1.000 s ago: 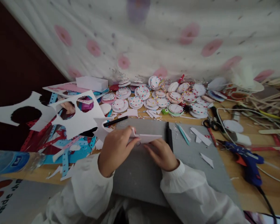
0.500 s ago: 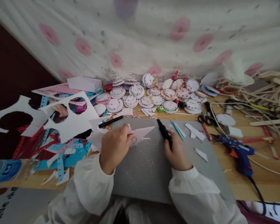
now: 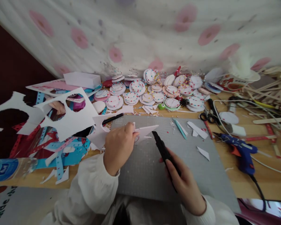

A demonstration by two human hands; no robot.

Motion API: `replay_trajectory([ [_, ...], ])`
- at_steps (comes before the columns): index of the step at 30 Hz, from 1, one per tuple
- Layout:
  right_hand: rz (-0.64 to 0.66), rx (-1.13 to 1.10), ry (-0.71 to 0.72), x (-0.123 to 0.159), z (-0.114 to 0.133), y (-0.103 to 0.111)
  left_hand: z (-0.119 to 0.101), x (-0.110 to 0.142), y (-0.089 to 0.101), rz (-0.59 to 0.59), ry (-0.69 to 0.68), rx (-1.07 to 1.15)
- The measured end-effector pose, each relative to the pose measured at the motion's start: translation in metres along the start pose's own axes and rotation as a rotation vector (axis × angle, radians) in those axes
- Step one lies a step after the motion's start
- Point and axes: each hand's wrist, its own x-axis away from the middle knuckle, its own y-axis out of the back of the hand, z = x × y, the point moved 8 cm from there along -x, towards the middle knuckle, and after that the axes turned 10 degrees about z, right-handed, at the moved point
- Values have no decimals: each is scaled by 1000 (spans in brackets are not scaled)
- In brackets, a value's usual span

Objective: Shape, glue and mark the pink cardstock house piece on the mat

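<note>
My left hand (image 3: 120, 147) pinches a piece of white card (image 3: 146, 131) and holds it tilted up over the grey cutting mat (image 3: 152, 175). A small red pencil line shows on the card by my fingertips. In my right hand (image 3: 184, 178) is a black utility knife (image 3: 165, 151), gripped by its handle. Its tip points toward the card but stays apart from it. Right of the knife, a teal strip (image 3: 179, 128) and white paper offcuts (image 3: 198, 129) lie on the mat. A black pen (image 3: 112, 118) rests near the mat's upper left corner.
Stacks of beaded paper discs (image 3: 137, 87) line the back. Cut-out card sheets (image 3: 67, 112), coloured scraps and a plastic bottle (image 3: 9, 168) crowd the left. On the right lie scissors (image 3: 207, 117), a blue glue gun (image 3: 239, 150) with its cord, a paper cup (image 3: 234, 82) and wooden sticks (image 3: 271, 90).
My right hand has drawn back toward me and turned, so the knife shows more fully and points up-left. My left hand has shifted slightly right, with the card tilted more edge-on.
</note>
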Motion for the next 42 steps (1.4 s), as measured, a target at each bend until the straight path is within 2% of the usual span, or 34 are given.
replay_trajectory([
  [6,-9,131,26,-3,1,-2,0,4,-2,7,31,16],
  [10,31,228,35,-1,4,-9,-1,8,-2,-13,81,4],
  [16,94,354,94,-3,20,-20,-6,13,-1,-64,67,5],
  [22,121,424,110,-7,30,-31,-9,15,0,-76,44,-5],
  [27,119,471,111,-2,32,-35,-6,13,0,-66,82,-13],
  [32,120,505,116,0,33,-37,-9,12,0,-62,41,-19],
  [42,134,555,135,-7,34,-44,-9,13,4,-150,60,-66],
])
